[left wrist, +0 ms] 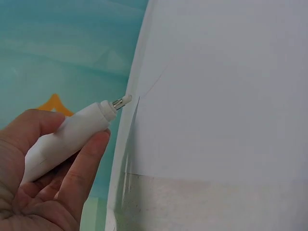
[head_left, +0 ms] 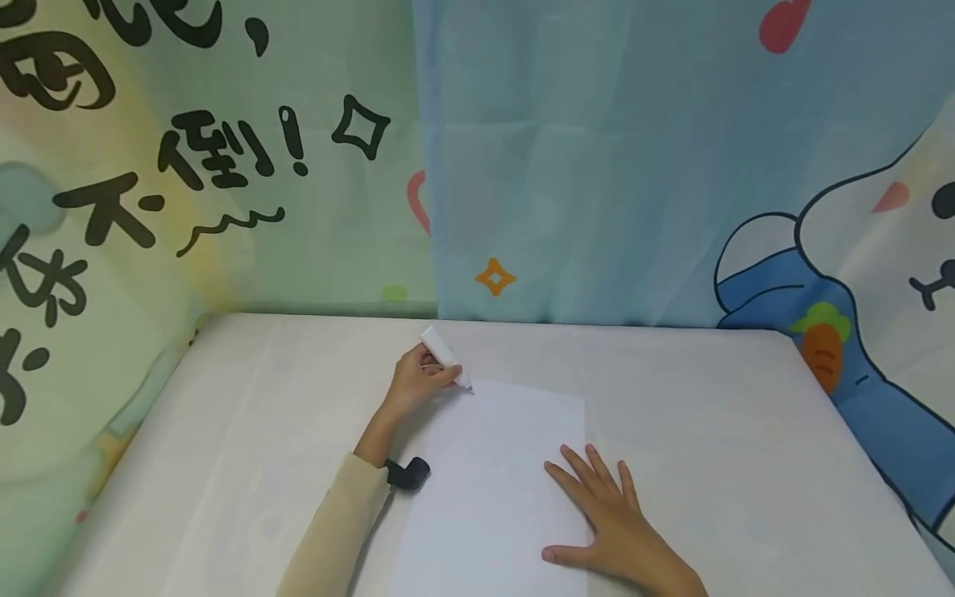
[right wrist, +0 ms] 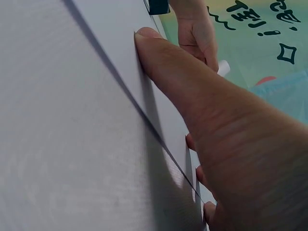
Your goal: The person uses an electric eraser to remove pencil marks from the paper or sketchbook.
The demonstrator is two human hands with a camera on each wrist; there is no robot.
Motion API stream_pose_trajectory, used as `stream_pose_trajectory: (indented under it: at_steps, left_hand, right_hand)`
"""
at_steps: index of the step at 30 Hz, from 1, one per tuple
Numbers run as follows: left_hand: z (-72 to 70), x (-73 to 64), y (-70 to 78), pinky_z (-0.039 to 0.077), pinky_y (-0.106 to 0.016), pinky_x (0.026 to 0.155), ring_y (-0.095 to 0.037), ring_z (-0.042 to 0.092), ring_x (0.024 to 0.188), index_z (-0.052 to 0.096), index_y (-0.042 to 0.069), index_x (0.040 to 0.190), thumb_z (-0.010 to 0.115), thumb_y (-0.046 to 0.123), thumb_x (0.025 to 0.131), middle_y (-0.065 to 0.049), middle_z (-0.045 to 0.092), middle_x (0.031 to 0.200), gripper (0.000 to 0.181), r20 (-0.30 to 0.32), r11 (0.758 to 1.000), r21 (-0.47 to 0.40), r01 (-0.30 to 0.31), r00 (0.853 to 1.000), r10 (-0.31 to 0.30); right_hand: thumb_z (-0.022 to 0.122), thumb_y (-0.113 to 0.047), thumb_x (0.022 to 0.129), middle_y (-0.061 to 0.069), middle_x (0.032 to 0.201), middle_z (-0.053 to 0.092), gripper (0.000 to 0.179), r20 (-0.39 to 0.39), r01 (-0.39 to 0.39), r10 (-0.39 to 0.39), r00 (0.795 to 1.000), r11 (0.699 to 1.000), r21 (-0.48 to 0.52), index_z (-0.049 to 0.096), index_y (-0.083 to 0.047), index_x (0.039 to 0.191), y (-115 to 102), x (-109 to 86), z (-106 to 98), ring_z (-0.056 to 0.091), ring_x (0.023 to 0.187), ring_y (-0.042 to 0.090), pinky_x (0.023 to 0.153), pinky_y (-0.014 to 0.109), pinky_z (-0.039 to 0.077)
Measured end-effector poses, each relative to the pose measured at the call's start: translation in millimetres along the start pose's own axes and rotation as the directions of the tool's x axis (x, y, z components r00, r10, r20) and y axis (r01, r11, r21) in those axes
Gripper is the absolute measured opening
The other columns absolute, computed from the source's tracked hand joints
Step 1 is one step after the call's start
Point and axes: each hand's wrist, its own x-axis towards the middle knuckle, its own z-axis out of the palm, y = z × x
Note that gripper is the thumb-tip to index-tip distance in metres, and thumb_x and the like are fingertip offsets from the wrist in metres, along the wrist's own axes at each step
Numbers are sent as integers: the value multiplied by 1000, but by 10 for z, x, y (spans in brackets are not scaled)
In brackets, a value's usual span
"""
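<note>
- White paper sheet point(head_left: 500, 481): between both hands, its visible part longest going away from the person.
- Right hand point(head_left: 610, 522): fingers spread apart over the sheet's right edge, gripping nothing.
- Left hand point(head_left: 418, 383): the nearer one to the sheet's far-left corner, clamped on the white tube-shaped pen point(head_left: 440, 347).
- Pen: slanted at this corner, tip point(left wrist: 122, 102) pointing near-right; whether it touches the sheet, I cannot tell.

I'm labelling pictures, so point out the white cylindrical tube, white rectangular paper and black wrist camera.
White cylindrical tube point(left wrist: 80, 131), left wrist view: on its barrel.
White rectangular paper point(head_left: 488, 485), head view: on its bare middle.
Black wrist camera point(head_left: 409, 475), head view: on its housing.
</note>
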Motion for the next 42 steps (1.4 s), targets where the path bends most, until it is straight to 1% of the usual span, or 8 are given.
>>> stream_pose_trajectory:
  at_steps: [5, 13, 18, 23, 30, 37, 42]
  left_hand:
    - [11, 4, -1, 58, -30, 71, -34, 71, 88, 55, -10, 113, 70, 0, 86, -27, 66, 105, 32, -5, 1000, 29, -3, 1000, 3]
    - [7, 7, 5, 58, -29, 69, -32, 71, 85, 56, -10, 110, 71, 1, 86, -26, 67, 103, 31, -16, 999, 47, -8, 1000, 9]
    - [3, 0, 12, 57, -26, 68, -32, 71, 84, 56, -11, 111, 71, 0, 85, -26, 67, 101, 31, -12, 998, 53, -22, 1000, 23]
    - [-2, -3, 15, 57, -26, 67, -33, 71, 85, 56, -11, 110, 71, 0, 86, -27, 67, 102, 31, -8, 997, 69, -38, 999, 39]
    - [2, -3, 8, 56, -24, 67, -34, 71, 87, 57, -10, 109, 72, 1, 85, -27, 68, 102, 31, -4, 997, 66, -32, 999, 32]
    - [4, -1, 4, 57, -27, 67, -35, 71, 86, 57, -10, 109, 72, 2, 85, -27, 68, 101, 30, -3, 997, 65, -44, 999, 44]
    - [3, 4, -2, 56, -25, 67, -32, 71, 85, 57, -10, 108, 72, 1, 85, -26, 68, 100, 29, 0, 997, 68, -44, 999, 44]
  right_hand:
    - [73, -66, 71, 12, 159, 25, 96, -10, 13, -13, 1000, 1000, 6, 39, -23, 149, 9, -2, -6, 3, 149, 37, 110, 67, -11]
    - [73, -66, 72, 10, 160, 23, 96, -3, -4, 4, 1000, 1000, 3, 37, -25, 150, 30, -6, 14, 2, 149, 36, 111, 64, -13]
    - [73, -67, 71, 10, 160, 23, 96, -7, -4, 4, 1000, 1000, 5, 37, -24, 150, 25, -1, 14, 2, 149, 36, 111, 64, -14]
    - [72, -67, 71, 11, 160, 23, 96, -8, -3, 3, 1000, 1000, -4, 37, -24, 149, 27, 3, 19, 1, 149, 36, 110, 65, -14]
    - [71, -68, 72, 11, 160, 24, 95, -15, 16, -16, 1000, 1000, -19, 37, -24, 149, 46, 3, 33, 2, 149, 36, 110, 66, -12]
    - [71, -69, 70, 10, 160, 24, 96, 2, -16, 16, 1000, 1000, -18, 37, -25, 149, 29, 3, 34, 2, 149, 37, 110, 65, -13]
    - [72, -68, 70, 11, 160, 24, 96, -10, -2, 1, 1000, 1000, -22, 38, -24, 149, 18, 7, 21, 3, 149, 37, 111, 66, -11]
